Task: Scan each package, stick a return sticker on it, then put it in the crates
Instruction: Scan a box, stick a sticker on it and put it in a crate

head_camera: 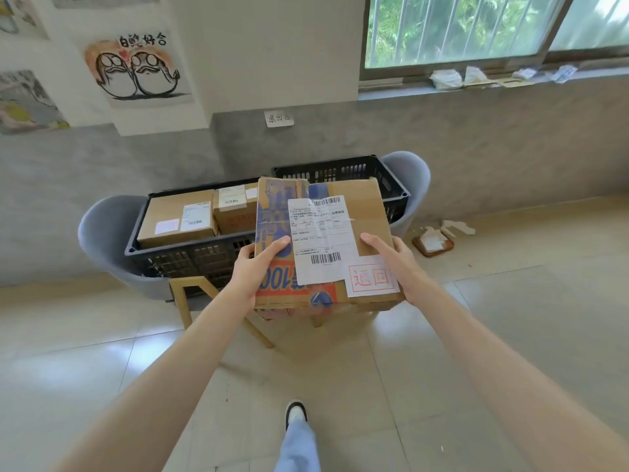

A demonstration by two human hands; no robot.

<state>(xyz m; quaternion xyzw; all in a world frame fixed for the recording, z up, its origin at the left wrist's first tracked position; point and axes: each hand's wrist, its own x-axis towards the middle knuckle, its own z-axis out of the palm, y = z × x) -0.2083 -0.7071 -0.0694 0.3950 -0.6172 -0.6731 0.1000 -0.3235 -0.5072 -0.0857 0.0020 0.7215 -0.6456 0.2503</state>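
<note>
You are standing in an improvised parcel-returns corner of a plain room, not a warehouse. Evidence: two black slotted crates (190, 257) propped on grey chairs (102, 233), labelled cartons (177, 218) packed in the left crate, a handwritten note (279, 118) taped to the grey wall above them. Cartoon posters (136, 69), tiled floor (510, 318) and a barred window (456, 28) suggest a home or small office.

You hold brown cardboard package (354, 206) with both hands, above black plastic crates. Your left hand (253, 267) grips its left edge, thumb on top; your right hand (394, 264) grips right edge. White shipping label (323, 236) on top face, white return sticker with red stamp (371, 277) at near right corner. Left black slatted crate (190, 257) contains two brown boxes (177, 218); right black crate (340, 170) behind package. Grey chairs (105, 229) flank crates.
</note>
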